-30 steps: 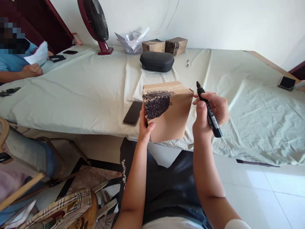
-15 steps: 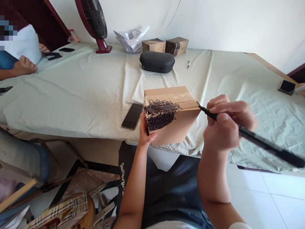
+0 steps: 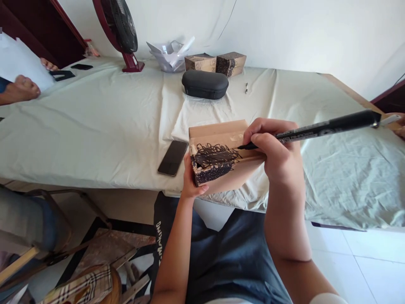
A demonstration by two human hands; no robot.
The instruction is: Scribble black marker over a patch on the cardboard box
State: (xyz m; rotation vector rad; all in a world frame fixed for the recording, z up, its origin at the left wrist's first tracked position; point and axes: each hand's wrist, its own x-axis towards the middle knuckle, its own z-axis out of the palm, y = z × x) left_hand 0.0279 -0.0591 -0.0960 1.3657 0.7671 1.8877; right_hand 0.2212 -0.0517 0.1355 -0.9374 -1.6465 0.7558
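From far off, through the head camera, I took in the pale-covered table point(image 3: 110, 135) first. The box point(image 3: 221, 131) was at its near edge, in front of the black case point(image 3: 205, 84), tipped so that its top and front faces both showed; whether it rested on the table I could not tell. The right hand point(image 3: 275, 145) was drawn into a pinch — thumb and fingers snug round the marker point(image 3: 319, 128), close to the writing end. The left hand point(image 3: 190, 185) had the box by its left end, thumb pressed on the front face, fingers partly out of sight. I judged that this hold needed to be firm, since any stroke could nudge the box sideways. The phone point(image 3: 173, 158) lay just beside the box on the left (a poor place for stray ink, I thought).

A dark scribble point(image 3: 215, 159) ran over the front edge, dense on the front face and loopy on top. The marker slanted low, its back end off to the right, and its tip point(image 3: 239, 147) was at the scribble's right margin; actual contact was too fine to make out. Doing this well, to my mind, called for short overlapping loops, light pressure along the edge, and the heel of the drawing hand clear of fresh ink — the left thumb too.
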